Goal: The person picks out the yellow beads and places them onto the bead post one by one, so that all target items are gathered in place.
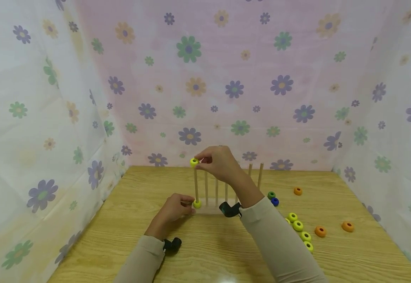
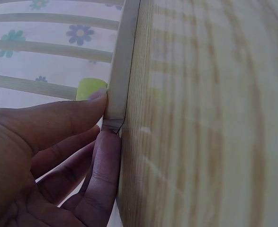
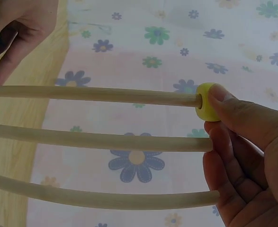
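Right arm [image 1: 281, 245] angled up and leftward, right hand [image 1: 219, 162] raised, thumb and fingers pinching, other fingers bent. Left arm [image 1: 142, 257] lower, left hand [image 1: 171, 208] down low, thumb opposing the fingers in a light pinch grip.

Both arms wear long, plain beige sleeves, smooth and lightly creased. The left sleeve [image 1: 138, 261], the one closer to the left edge of the bench [image 1: 205, 253], ends in a straight cuff; the right sleeve [image 1: 285, 247] ends much the same way, with folds farther up. Past them, the left hand [image 1: 171, 208] and right hand [image 1: 219, 163] are bare. Each wrist carries a small black device — left device [image 1: 172, 245], right device [image 1: 229, 209] — bent, rounded, with a greenish glint on the right one.
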Demonstrator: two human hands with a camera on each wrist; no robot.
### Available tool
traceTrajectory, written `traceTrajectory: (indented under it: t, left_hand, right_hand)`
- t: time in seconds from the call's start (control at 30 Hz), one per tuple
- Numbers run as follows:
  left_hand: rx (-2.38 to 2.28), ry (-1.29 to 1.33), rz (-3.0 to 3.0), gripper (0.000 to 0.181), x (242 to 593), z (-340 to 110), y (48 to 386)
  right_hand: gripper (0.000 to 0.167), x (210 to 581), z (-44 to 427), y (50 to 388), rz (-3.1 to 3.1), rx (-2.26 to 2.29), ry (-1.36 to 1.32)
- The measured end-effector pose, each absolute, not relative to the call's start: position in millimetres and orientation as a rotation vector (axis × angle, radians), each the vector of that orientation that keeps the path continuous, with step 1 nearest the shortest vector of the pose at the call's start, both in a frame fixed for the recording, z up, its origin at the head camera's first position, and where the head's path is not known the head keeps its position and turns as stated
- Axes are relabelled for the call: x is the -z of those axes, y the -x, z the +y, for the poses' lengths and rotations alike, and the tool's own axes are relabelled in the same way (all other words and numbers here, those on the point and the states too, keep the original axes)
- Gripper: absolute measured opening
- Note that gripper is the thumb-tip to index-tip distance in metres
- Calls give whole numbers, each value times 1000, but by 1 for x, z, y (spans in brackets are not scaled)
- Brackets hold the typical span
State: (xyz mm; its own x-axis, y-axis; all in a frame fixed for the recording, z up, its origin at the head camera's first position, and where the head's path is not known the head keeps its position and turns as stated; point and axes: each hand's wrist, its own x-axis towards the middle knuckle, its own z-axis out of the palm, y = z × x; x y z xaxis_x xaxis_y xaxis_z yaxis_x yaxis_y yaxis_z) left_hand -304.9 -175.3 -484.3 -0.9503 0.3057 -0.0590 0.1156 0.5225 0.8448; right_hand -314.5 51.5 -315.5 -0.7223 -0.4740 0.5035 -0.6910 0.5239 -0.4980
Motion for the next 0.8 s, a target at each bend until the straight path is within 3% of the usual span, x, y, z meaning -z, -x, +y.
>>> traceTrajectory:
  t: [0.8]
  left_hand:
    - [-1400, -351, 2573, 47, 484, -175, 305]
  right_hand:
    - [24, 317, 51, 313, -2504, -1000, -969]
